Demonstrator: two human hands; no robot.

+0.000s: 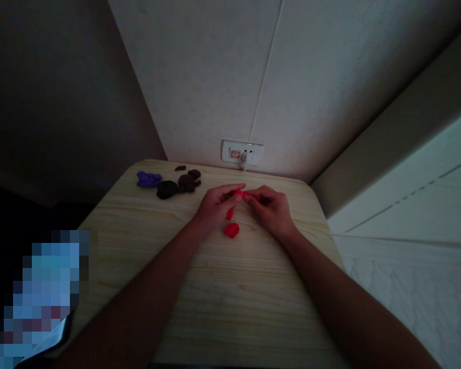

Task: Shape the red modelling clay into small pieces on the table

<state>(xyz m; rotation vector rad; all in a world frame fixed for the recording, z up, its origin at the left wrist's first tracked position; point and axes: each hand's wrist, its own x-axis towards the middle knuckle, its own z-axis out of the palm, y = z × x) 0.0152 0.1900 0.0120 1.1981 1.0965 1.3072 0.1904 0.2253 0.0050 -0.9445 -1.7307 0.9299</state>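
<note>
Between my two hands is a small piece of red modelling clay [238, 193], partly covered by fingers. My left hand [215, 205] holds it from the left with thumb and fingers. From the right, my right hand [271, 207] pinches the same piece between thumb and forefinger. Just below my left hand lies a smaller red clay bit [229, 213], partly hidden by that hand. Nearer to me on the wooden table [223, 307] rests a red clay lump [232, 230] with a creased surface.
Purple clay [148, 179], a black clay lump [167, 189] and dark brown clay pieces [188, 181] lie at the table's far left. A wall socket [242, 152] with a plug sits behind the table. A pixelated bright screen [49, 287] stands at lower left.
</note>
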